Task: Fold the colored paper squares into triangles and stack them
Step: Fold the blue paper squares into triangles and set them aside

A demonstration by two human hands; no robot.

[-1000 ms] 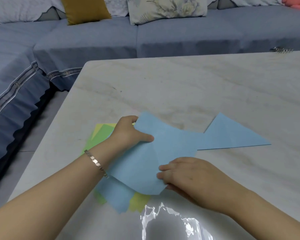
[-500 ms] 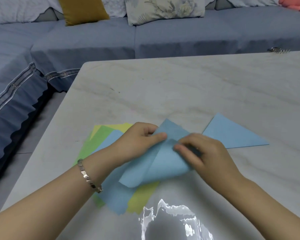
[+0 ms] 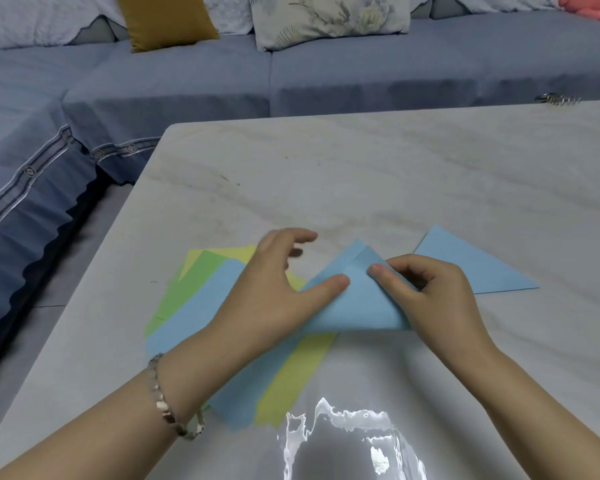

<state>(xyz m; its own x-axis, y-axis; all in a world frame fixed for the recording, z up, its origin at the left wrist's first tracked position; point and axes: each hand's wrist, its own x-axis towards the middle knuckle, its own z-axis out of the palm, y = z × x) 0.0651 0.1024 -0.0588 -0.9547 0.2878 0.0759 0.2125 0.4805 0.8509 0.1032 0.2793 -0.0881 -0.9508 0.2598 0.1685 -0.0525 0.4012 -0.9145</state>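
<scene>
Entry: blue sheet (image 3: 361,306), mid-fold, which our left hand (image 3: 278,292), fingers loose, thumbs flat while our right hand (image 3: 433,292) pinches it to align corners; finished triangle (image 3: 471,268) at two o'clock, unfolded squares (image 3: 194,306) at nine.

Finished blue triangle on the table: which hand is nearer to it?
Right. The right hand is just beside the finished blue triangle, at its near-left edge, pressing the half-folded blue sheet. The left hand is farther left, across that sheet.
</scene>
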